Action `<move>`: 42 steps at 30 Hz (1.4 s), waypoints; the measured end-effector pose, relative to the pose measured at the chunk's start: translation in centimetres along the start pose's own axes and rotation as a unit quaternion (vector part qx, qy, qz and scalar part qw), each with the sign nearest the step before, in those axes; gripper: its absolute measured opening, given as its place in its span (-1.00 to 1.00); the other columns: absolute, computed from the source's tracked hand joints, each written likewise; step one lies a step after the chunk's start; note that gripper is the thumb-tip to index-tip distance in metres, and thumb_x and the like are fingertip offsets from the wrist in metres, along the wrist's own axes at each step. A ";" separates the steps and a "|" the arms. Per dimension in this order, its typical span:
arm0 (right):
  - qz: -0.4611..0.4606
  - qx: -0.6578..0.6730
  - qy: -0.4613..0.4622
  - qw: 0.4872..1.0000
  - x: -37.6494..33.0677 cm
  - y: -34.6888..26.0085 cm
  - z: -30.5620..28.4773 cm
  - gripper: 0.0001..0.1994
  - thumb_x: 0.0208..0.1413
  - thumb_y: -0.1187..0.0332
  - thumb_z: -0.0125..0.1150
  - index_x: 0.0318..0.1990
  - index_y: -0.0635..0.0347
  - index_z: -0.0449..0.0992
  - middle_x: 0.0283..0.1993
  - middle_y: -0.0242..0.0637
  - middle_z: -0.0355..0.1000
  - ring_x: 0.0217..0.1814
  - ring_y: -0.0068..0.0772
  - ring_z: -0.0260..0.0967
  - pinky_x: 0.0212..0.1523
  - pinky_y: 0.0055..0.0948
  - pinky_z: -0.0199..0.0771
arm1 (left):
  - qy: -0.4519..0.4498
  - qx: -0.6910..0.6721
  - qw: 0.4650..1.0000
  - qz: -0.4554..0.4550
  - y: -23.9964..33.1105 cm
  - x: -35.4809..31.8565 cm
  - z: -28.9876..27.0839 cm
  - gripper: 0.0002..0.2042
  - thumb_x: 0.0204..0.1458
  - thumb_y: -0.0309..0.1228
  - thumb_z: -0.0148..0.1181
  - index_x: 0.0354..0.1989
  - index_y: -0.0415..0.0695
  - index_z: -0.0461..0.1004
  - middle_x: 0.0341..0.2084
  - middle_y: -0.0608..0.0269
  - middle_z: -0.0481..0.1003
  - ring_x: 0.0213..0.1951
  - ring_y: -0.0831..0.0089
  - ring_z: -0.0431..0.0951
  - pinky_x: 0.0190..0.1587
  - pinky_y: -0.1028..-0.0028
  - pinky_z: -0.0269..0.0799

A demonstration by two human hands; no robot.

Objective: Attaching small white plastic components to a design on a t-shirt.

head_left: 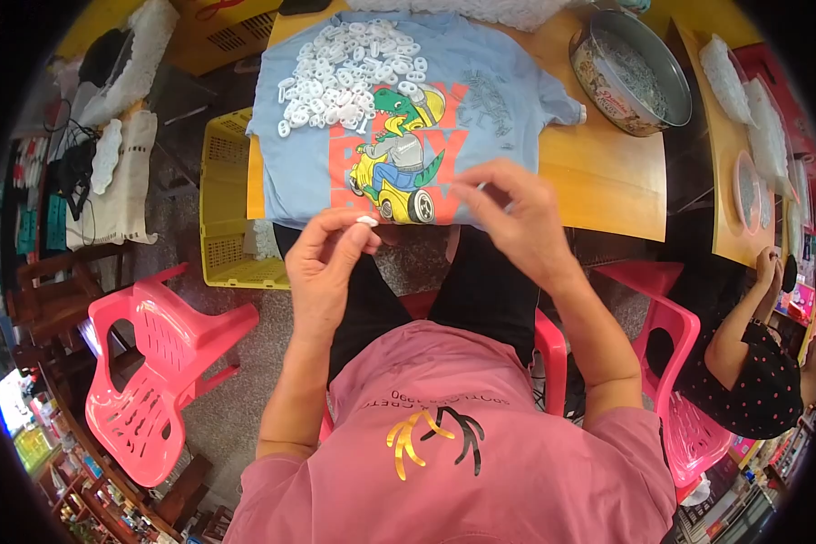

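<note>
Between the thumb and fingertips of my left hand (326, 247) is a small white plastic piece (366, 220), held just off the table's near edge. My right hand (521, 213) hovers to the right over the same edge, thumb and index finger drawn together in a pinch. Whatever sits in that pinch is too small to make out. Beyond the hands a blue printed T-shirt (290, 177) covers the table. On it lies a heap of white oval plastic pieces with holes (344, 68), and right of that a thin scatter of small metal parts (488, 104).
A round tin (594, 91) of small metal parts stands on the wooden table (607, 186) at the right. A yellow crate (222, 181) sits beside the table's left. Pink chairs (159, 349) flank me. Another person (743, 363) sits at the far right, by a second table with a pink basket (746, 192).
</note>
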State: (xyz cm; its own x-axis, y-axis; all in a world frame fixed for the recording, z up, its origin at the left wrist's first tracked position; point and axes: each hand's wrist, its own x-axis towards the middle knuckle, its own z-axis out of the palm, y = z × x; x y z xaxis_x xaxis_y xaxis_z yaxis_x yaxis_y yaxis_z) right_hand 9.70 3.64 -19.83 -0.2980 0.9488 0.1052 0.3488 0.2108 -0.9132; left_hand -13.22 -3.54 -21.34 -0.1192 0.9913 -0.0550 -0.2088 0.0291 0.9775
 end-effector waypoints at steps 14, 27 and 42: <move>-0.270 -0.278 -0.014 0.921 1.6 1.1 0.9 -0.74 -0.21 0.49 0.37 -0.26 0.05 0.62 -0.18 -0.38 0.43 -0.26 -0.31 0.35 -0.30 -0.36 0.43 | 0.085 -0.018 0.996 0.013 0.9 0.8 -1.4 -0.88 0.19 -0.52 0.13 -0.14 -0.29 0.46 -0.16 0.08 0.56 -0.19 0.47 0.57 -0.06 0.47 0.49; -0.273 -0.269 -0.030 0.923 2.6 1.7 1.2 -0.84 -0.14 0.45 0.35 -0.35 0.16 0.55 -0.28 -0.35 0.41 -0.25 -0.26 0.34 -0.26 -0.32 0.40 | -0.010 0.094 0.996 0.003 0.6 0.3 -1.9 -0.87 0.20 -0.56 0.11 -0.12 -0.31 0.44 -0.02 -0.01 0.52 0.00 0.49 0.52 0.09 0.52 0.40; -0.223 -0.322 0.023 0.920 2.6 2.0 -0.3 -0.82 -0.09 0.43 0.35 -0.28 0.17 0.56 -0.25 -0.29 0.44 -0.20 -0.19 0.38 -0.22 -0.29 0.40 | -0.009 0.094 0.995 -0.010 0.7 0.6 -2.1 -0.86 0.21 -0.54 0.11 -0.11 -0.32 0.43 -0.03 0.00 0.53 -0.02 0.50 0.52 0.09 0.52 0.38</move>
State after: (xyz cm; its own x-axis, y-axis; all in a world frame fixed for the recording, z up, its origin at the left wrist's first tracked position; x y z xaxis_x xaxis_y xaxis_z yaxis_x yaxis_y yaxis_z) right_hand 9.87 6.63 -21.28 -0.5067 0.7393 0.4434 0.6587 0.6639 -0.3541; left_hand -15.49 -3.15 -21.10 -0.0995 0.9924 -0.0730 -0.0249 0.0708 0.9972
